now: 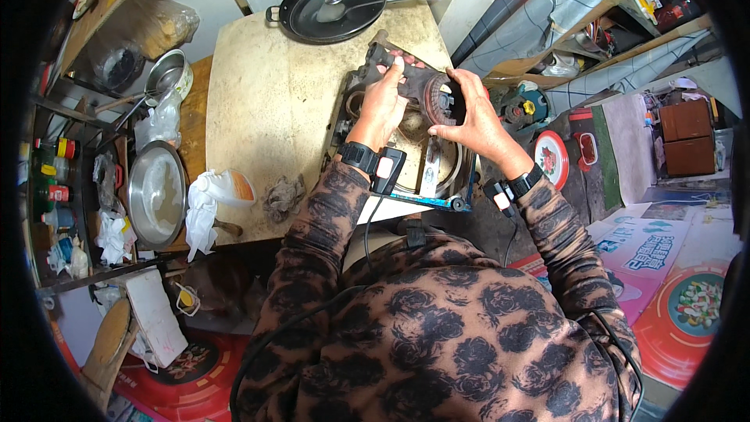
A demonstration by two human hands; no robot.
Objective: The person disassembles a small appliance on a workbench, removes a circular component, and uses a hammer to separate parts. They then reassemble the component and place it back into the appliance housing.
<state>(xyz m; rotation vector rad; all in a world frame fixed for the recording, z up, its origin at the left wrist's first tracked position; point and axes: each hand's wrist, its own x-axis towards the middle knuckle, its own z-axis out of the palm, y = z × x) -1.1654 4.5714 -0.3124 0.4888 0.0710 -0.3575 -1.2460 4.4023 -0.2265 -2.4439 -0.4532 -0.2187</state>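
Observation:
A dark, grimy gas stove pot support (pixel 422 76) is tilted up over the right part of the table, gripped between my two hands. My left hand (pixel 381 108) is closed on its left side, the thumb lying on top. On its right edge, by the round ring, my right hand (pixel 483 123) curls its fingers and thumb around the rim. Beneath them lies the gas stove (pixel 457 201), its inside partly showing with a round opening and a pale strip; my hands and the support hide much of it.
A black pan with a glass lid (pixel 332 9) stands at the table's far edge. To the left are a crumpled grey rag (pixel 283 198), a white bottle (pixel 234 187) with a white plastic bag, and a metal basin (pixel 152 223). Cables trail from both wrists.

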